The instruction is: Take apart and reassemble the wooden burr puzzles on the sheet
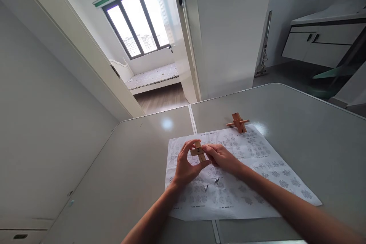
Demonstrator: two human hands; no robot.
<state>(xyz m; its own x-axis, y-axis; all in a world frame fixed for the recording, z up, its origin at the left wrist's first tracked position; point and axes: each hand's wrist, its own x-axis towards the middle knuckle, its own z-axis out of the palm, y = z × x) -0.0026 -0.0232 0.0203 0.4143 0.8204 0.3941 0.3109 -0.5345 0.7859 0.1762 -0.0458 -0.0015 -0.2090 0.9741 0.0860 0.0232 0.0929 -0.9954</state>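
**Forearms (156,207) lead in to a two-handed grip on a block (199,150)**

The table (137,167) spreads out left of the grip. The left hand (184,162) curves around the block, fingertips at its far end and thumb by its near end, parted just enough to span it. The wooden block, marked "2", sits between the hands; whether it touches the printed sheet (237,207) beneath, I cannot tell. On the near side of the grip the sheet shows small dark patches (206,188), perhaps tears. The right hand (221,157) pinches the block's right side, thumb and finger closed together. A light, even hold would likely serve best: left hand steadying, right hand pressing squarely without twisting, marked face in sight. Beyond the grip to the right, a wooden cross (239,122) stands at the sheet's far edge. Farther right, well apart, a cabinet (328,42) is closed, its contents hidden.
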